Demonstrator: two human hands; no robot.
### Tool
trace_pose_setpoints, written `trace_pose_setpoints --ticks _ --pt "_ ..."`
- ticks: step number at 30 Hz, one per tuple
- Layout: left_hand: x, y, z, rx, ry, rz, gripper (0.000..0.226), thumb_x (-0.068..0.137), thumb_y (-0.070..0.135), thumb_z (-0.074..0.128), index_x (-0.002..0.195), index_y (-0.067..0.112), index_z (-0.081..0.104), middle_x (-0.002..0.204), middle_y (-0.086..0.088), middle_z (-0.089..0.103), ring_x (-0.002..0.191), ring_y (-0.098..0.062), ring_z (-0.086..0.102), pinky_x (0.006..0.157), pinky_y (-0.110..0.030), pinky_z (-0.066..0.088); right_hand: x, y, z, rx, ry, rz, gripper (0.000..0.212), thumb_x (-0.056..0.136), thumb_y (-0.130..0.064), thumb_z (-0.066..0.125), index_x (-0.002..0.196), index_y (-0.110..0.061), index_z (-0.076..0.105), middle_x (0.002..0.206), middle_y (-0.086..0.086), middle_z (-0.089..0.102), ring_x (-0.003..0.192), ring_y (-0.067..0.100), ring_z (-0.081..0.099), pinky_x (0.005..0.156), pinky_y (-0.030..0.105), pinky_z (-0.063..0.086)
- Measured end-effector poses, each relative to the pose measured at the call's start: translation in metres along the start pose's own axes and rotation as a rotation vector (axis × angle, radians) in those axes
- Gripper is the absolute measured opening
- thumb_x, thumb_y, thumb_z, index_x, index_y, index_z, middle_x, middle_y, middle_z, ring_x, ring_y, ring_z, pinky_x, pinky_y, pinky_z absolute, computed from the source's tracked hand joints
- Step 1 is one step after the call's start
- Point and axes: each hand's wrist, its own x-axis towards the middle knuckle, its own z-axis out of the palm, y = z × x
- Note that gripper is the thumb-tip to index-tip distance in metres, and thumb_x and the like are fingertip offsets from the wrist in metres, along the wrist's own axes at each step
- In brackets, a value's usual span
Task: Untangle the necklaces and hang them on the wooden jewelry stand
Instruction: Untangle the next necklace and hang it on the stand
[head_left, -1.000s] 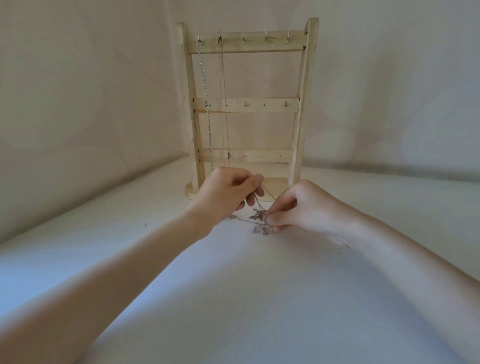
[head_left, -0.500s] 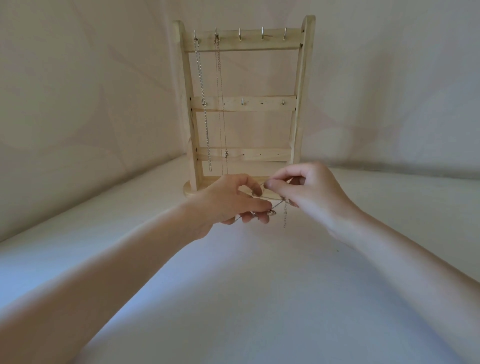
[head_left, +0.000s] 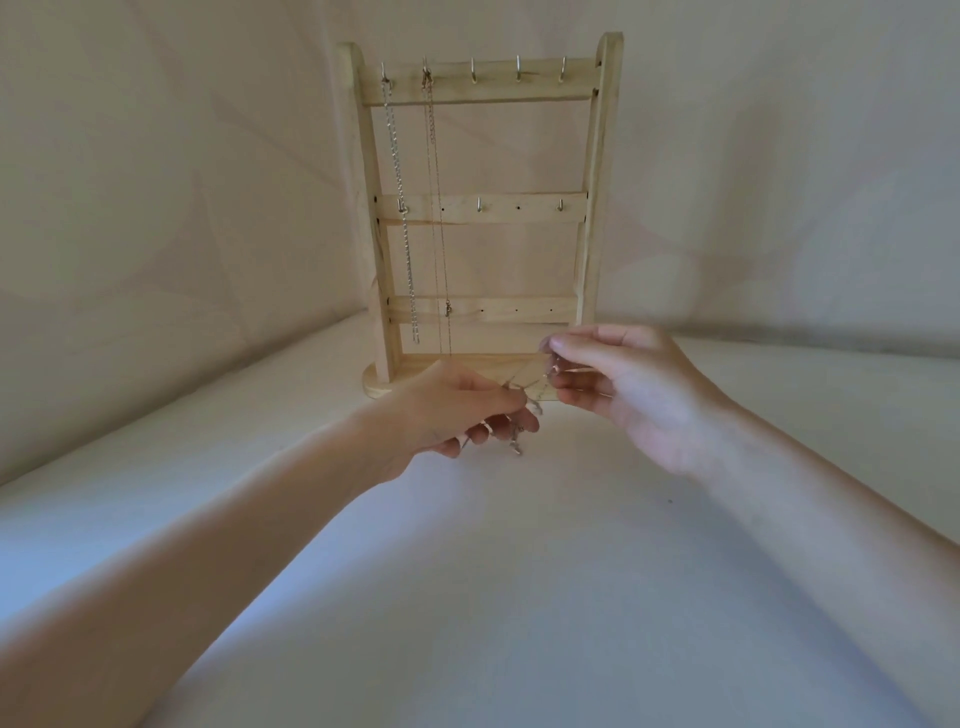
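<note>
A wooden jewelry stand stands upright at the back of the white surface. A silver chain necklace hangs from its first top hook and a thin fine necklace from the second. In front of the stand's base, my left hand pinches a tangled silver necklace; small charms dangle below its fingers. My right hand pinches another part of the same chain a little higher, to the right. A short stretch of chain runs between the two hands.
Three top hooks on the stand carry nothing, and the middle bar has small hooks. A pale cloth backdrop rises behind and to the left. The white surface spreads out in front.
Both hands have lifted the tangled necklace off the surface. My right hand rose and moved right, drawing the chain apart from my left hand.
</note>
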Motion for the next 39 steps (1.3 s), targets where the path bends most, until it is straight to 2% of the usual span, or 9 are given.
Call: trace_pose_setpoints --ticks 5,9,12,15,23,29,32,35,39 --pt "-0.001 -0.002 0.000 -0.047 -0.002 -0.030 0.019 0.088 0.028 0.058 0.088 0.020 0.075 0.074 0.011 0.065 0.059 -0.002 0.050 0.048 -0.013 0.030 0.001 -0.003 -0.002 0.104 0.026 0.077 0.011 0.088 -0.005 0.057 0.081 -0.004 0.065 0.052 -0.001 0.046 0.049 0.011 0.050 0.052 0.021 0.048" --pt "0.001 -0.002 0.001 -0.051 0.049 -0.060 0.016 0.087 0.027 0.059 0.082 0.022 0.074 0.074 0.013 0.064 0.064 -0.004 0.052 0.050 -0.015 0.030 0.001 -0.002 -0.003 0.060 -0.024 0.159 0.010 0.090 -0.007 0.054 0.083 -0.006 0.061 0.046 -0.005 0.038 0.036 0.008 0.031 0.036 0.018 0.025" --pt "0.002 -0.003 0.002 -0.071 0.078 -0.064 0.016 0.087 0.026 0.060 0.080 0.022 0.074 0.078 0.012 0.063 0.066 -0.005 0.053 0.050 -0.016 0.030 0.002 -0.002 -0.004 0.000 -0.006 0.147 0.010 0.090 -0.009 0.053 0.085 -0.007 0.060 0.045 -0.007 0.036 0.034 0.006 0.023 0.038 0.020 0.014" --pt "0.002 -0.002 0.001 -0.150 0.063 -0.063 0.018 0.089 0.024 0.059 0.080 0.019 0.073 0.077 0.009 0.064 0.051 -0.003 0.051 0.042 -0.014 0.026 0.003 -0.003 -0.007 -0.037 0.037 0.125 0.010 0.090 -0.009 0.052 0.084 -0.008 0.060 0.044 -0.007 0.032 0.033 0.006 0.019 0.040 0.022 0.010" --pt "-0.001 0.000 0.001 -0.210 0.023 0.058 0.023 0.093 0.024 0.051 0.082 0.014 0.068 0.041 0.011 0.045 0.036 -0.004 0.027 0.035 -0.013 0.019 0.000 0.001 -0.005 -0.332 -0.012 0.072 0.012 0.090 -0.011 0.049 0.090 -0.006 0.061 0.046 -0.003 0.041 0.032 0.007 0.022 0.035 0.016 0.015" --pt "0.000 -0.002 0.002 -0.237 0.019 0.042 0.025 0.093 0.023 0.052 0.079 0.014 0.069 0.047 0.008 0.046 0.037 -0.004 0.027 0.035 -0.014 0.016 -0.004 0.002 -0.001 -0.451 -0.058 0.082 0.017 0.085 -0.001 0.050 0.094 -0.012 0.060 0.064 0.002 0.057 0.046 0.011 0.042 0.036 0.019 0.026" --pt "0.001 -0.003 0.003 -0.232 0.031 0.018 0.025 0.093 0.023 0.052 0.077 0.014 0.069 0.046 0.008 0.046 0.037 -0.005 0.027 0.035 -0.014 0.016 -0.004 0.001 -0.002 -0.440 -0.092 0.076 0.025 0.082 0.006 0.044 0.078 -0.014 0.059 0.068 0.004 0.058 0.051 0.013 0.040 0.037 0.020 0.025" --pt "0.002 -0.002 0.004 -0.200 0.073 0.004 0.027 0.093 0.024 0.053 0.074 0.014 0.069 0.043 0.009 0.046 0.036 -0.005 0.027 0.035 -0.014 0.019 -0.005 0.001 -0.002 -0.476 -0.111 0.044 0.031 0.081 0.002 0.046 0.065 -0.017 0.063 0.062 -0.005 0.054 0.052 0.011 0.033 0.038 0.019 0.024" --pt "0.002 -0.001 0.007 -0.136 0.170 0.048 0.030 0.090 0.018 0.052 0.063 0.015 0.064 0.038 0.010 0.044 0.037 -0.007 0.027 0.038 -0.014 0.020 -0.009 -0.003 0.004 -0.549 -0.182 0.008 0.022 0.086 -0.009 0.056 0.078 -0.019 0.073 0.044 -0.021 0.049 0.048 0.005 0.035 0.047 0.017 0.025"
